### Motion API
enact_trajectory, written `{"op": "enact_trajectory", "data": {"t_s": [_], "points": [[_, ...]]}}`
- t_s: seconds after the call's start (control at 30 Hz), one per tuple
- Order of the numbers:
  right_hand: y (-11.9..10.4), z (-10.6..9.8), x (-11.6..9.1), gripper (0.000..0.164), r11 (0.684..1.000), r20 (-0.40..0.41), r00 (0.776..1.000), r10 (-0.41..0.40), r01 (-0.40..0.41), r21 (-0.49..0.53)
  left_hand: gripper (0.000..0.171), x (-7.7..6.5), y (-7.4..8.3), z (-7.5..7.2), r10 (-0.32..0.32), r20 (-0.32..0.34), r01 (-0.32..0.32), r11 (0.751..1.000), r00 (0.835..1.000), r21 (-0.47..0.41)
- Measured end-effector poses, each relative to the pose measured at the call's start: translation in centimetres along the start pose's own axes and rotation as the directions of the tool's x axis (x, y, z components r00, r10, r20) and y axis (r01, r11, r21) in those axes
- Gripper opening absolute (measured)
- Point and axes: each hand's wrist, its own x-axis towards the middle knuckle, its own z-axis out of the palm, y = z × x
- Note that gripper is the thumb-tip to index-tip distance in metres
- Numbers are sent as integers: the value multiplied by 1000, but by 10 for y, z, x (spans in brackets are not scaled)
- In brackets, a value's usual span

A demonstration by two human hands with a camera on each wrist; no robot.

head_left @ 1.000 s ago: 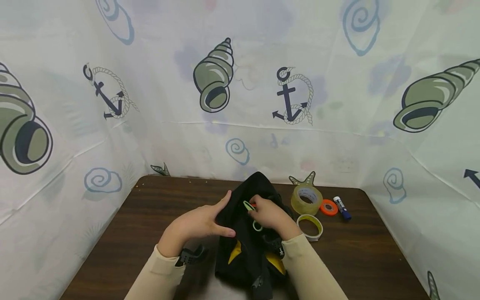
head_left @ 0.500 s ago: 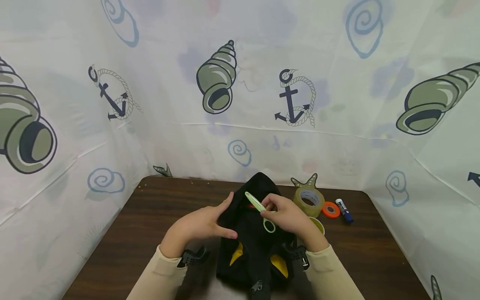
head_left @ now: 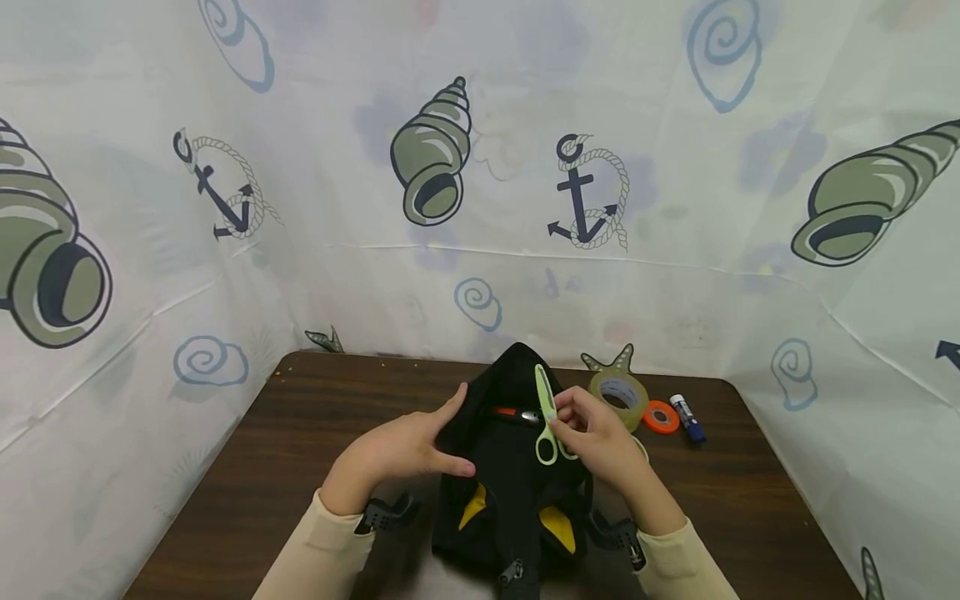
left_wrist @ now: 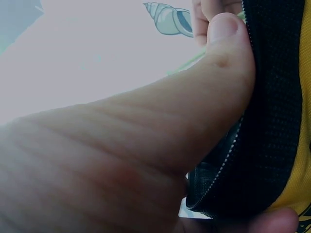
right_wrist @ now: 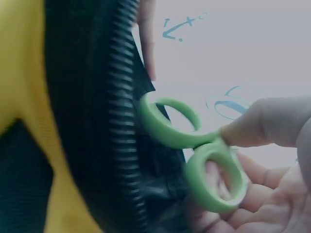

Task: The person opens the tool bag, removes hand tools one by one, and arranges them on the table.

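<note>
A black bag [head_left: 487, 542] with yellow patches and a zipper [right_wrist: 124, 97] stands unzipped in the middle of the table. My left hand [head_left: 401, 450] holds its left side, thumb at the zipper edge and a fingertip showing on the yellow outside in the left wrist view. Other left fingers are hidden. My right hand [head_left: 596, 433] pinches light green scissors [head_left: 546, 417] near the handle loops, just above the bag's opening. The scissors' blades point up and away. Inside the opening lies a slim red-orange object with a silvery end [head_left: 517, 414], partly hidden.
To the bag's right, on the dark wooden table [head_left: 300, 425], stands a wide roll of clear tape [head_left: 637, 400]. Next to it are an orange ring-shaped roll [head_left: 660, 417] and a blue-and-white stick [head_left: 687, 419]. A patterned curtain [head_left: 510, 200] encloses the table behind and at the sides.
My right hand has drawn the scissors up from the bag's opening and turned them upright, moving right. The red-orange object is more exposed. The left hand stays in place.
</note>
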Motion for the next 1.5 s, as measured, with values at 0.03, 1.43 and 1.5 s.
{"op": "enact_trajectory", "data": {"t_s": [0.03, 1.43, 1.5], "points": [[1, 0, -2, 17, 1000, -17, 1000, -5, 5, 14, 123, 0, 0, 0, -1, 0, 1, 1000, 1000, -1], [165, -90, -88, 40, 838, -489, 776, 399, -525, -149, 123, 1, 3, 5, -16, 3, 16, 1000, 1000, 19], [167, -89, -88, 40, 824, -486, 779, 397, -536, -185, 122, 1, 3, 5, -14, 2, 14, 1000, 1000, 17]]}}
